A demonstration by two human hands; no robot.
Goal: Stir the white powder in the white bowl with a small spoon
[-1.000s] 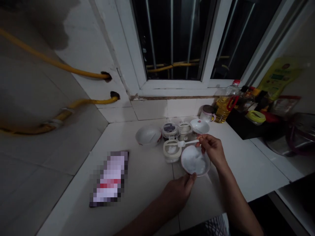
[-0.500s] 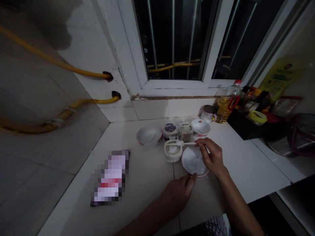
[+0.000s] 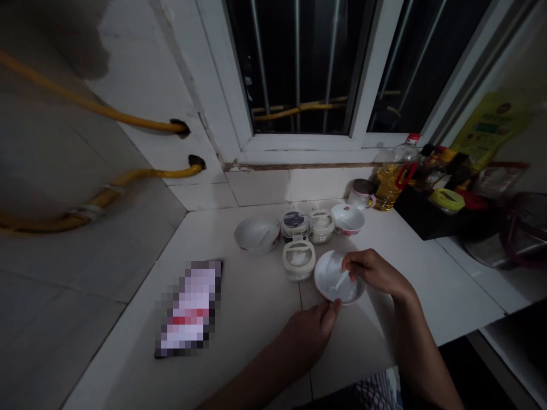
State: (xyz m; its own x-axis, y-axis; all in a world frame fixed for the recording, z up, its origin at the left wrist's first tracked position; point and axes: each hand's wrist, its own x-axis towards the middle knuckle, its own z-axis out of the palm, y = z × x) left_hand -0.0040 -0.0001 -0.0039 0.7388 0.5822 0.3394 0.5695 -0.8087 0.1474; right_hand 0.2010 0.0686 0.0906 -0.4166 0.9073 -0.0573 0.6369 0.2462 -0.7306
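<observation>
My left hand [image 3: 314, 330] grips the near rim of a white bowl [image 3: 321, 280] with a pinkish rim. Pinched in my right hand [image 3: 372, 270] is a small white spoon [image 3: 341, 281], its lower end dipped into the bowl. White stuff seems to lie inside the bowl, but I cannot tell it from the bowl's white surface. Just left of the bowl stands a clear container with a cream lid [image 3: 298, 261], white contents showing through. Behind it sit a dark-filled container [image 3: 296, 224] and another pale-lidded container [image 3: 322, 225].
A larger bowl [image 3: 257, 234] stands left of the containers, a smaller patterned bowl [image 3: 347, 219] right. Farther back are a mug [image 3: 361, 193], an oil bottle [image 3: 388, 182] and a black box [image 3: 419, 213] of condiments. A blurred phone-like slab [image 3: 189, 307] lies at left on the counter.
My right hand has brought the spoon from above the cream-lidded container down into the bowl. White stuff seen on the spoon earlier no longer shows there. My left hand stays on the rim.
</observation>
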